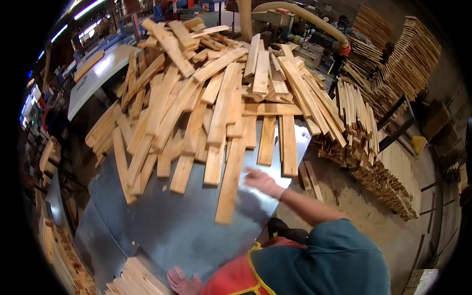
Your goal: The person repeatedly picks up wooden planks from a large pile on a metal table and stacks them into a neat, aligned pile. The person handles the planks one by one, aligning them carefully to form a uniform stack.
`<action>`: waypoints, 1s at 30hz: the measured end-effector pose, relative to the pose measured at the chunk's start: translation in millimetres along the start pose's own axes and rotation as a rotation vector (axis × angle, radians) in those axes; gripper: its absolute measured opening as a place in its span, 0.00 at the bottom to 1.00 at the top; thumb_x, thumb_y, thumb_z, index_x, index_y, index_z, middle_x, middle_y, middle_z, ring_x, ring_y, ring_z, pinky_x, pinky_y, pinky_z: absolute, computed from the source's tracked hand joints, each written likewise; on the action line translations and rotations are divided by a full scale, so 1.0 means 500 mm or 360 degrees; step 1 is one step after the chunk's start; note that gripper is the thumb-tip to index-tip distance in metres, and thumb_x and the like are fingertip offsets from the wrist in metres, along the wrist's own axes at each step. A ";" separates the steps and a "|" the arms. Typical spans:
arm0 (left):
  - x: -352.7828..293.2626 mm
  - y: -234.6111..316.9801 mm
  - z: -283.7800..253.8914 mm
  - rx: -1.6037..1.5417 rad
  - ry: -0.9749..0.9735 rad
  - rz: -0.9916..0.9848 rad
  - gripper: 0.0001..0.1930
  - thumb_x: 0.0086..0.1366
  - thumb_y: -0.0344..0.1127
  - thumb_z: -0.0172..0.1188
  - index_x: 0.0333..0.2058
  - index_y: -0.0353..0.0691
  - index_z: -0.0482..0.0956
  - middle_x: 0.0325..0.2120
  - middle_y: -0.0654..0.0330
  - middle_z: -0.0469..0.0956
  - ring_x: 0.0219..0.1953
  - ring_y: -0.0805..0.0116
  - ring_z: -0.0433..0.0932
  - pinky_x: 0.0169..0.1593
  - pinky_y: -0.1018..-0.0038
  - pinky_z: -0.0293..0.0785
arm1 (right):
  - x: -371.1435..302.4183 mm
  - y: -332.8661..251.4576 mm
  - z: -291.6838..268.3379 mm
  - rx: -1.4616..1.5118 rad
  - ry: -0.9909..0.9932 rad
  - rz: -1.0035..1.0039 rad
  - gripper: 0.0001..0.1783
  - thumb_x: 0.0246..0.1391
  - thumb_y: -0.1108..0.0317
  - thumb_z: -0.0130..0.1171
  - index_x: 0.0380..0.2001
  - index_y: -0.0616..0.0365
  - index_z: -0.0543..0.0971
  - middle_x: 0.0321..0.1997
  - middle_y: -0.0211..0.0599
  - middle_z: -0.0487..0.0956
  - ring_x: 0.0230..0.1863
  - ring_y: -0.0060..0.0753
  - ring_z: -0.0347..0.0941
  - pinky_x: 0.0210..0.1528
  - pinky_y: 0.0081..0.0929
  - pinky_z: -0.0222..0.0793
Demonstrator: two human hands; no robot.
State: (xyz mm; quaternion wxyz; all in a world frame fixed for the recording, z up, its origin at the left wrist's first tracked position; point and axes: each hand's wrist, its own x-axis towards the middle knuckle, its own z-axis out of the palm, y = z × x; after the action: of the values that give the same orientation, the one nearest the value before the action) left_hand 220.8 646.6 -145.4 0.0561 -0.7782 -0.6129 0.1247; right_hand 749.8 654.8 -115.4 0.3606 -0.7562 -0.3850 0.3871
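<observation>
My right hand (263, 182) reaches over the metal table (182, 226), fingers stretched out and apart, slightly blurred. It holds nothing and is just right of a long wooden board (230, 184) that sticks out nearest to me from a big loose heap of boards (196, 98). Close to my body at the lower edge, my left hand (184, 281) has its fingers spread with nothing in them. Beside it, on its left, lies a row of boards packed side by side (137, 279); whether the fingertips touch them I cannot tell.
Right of the table, stacked boards (383, 184) stand on the floor, with taller stacks (410, 54) behind. Two loose boards (312, 179) lie by the table's right edge. A pale bench (101, 73) stands far left. A ribbed hose (305, 17) arches at the back.
</observation>
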 end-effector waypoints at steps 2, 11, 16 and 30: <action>0.075 0.113 -0.047 -0.0374 0.0358 0.0115 0.41 0.54 0.46 0.74 0.66 0.45 0.70 0.65 0.50 0.70 0.68 0.44 0.67 0.65 0.49 0.67 | 0.083 0.209 -0.173 0.0578 0.0534 -0.0217 0.34 0.63 0.53 0.66 0.68 0.55 0.72 0.50 0.39 0.83 0.48 0.31 0.79 0.54 0.29 0.76; 0.273 0.670 -0.194 -0.0743 -0.0134 0.0373 0.54 0.51 0.58 0.75 0.70 0.39 0.61 0.64 0.45 0.68 0.67 0.42 0.65 0.66 0.50 0.63 | 0.358 0.322 -0.921 -0.0572 0.1360 0.0223 0.55 0.48 0.47 0.73 0.70 0.72 0.63 0.68 0.64 0.74 0.70 0.55 0.70 0.70 0.35 0.65; 0.333 0.719 -0.172 -0.0552 -0.0147 0.0263 0.55 0.52 0.57 0.75 0.73 0.40 0.57 0.65 0.45 0.68 0.67 0.45 0.66 0.67 0.51 0.63 | 0.490 0.428 -0.972 -0.0703 0.1236 0.0200 0.64 0.45 0.45 0.76 0.75 0.69 0.55 0.69 0.62 0.73 0.70 0.54 0.70 0.71 0.37 0.66; 0.037 0.497 -0.266 -0.3601 -0.1791 -0.0419 0.37 0.59 0.35 0.70 0.66 0.29 0.69 0.55 0.49 0.80 0.54 0.59 0.82 0.58 0.66 0.79 | 0.145 0.272 -0.679 0.0929 0.0247 0.0037 0.39 0.52 0.68 0.66 0.67 0.59 0.66 0.49 0.37 0.79 0.44 0.36 0.78 0.48 0.34 0.79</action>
State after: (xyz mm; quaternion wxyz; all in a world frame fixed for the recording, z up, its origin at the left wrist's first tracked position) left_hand 493.4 613.2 -79.3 -0.8924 -0.1646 -0.3882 -0.1609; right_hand 1113.5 572.7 -103.0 0.5866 -0.6524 -0.2201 0.4264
